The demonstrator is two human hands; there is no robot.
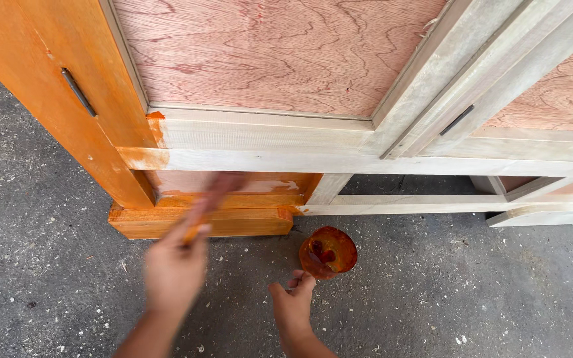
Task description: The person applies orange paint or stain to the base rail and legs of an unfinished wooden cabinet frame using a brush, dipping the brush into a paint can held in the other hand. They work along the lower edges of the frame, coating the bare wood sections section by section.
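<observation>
Two bare hands work at the foot of a wooden cabinet. A slim wooden-handled paintbrush (210, 202), blurred by motion, lies with its long axis running up and slightly rightward from the left hand (174, 268), so that its bristle end meets the recessed lower panel (233, 184) of the cabinet, directly ahead of and above that hand. The left hand is curled about the brush handle, fingers pressed together; blur hides the exact grip. A small round cup smeared with orange stain (328, 252) stands on the ground just right of the brush and below the cabinet's pale rail; the right hand (293, 305) sits nearest it, its fingertips (298, 275) touching or almost touching the cup's near rim, fingers loosely gathered rather than spread. The cup therefore lies ahead of the right hand and to the right of the left. An orange-stained base block (200, 222) and orange-stained side post (54, 86) bearing a dark metal handle (77, 91) mark the coated part; the pale unfinished frame rails (366, 162) and reddish plywood door panels (266, 53) extend rightward uncoated. Grey speckled concrete ground (465, 292) surrounds everything.
</observation>
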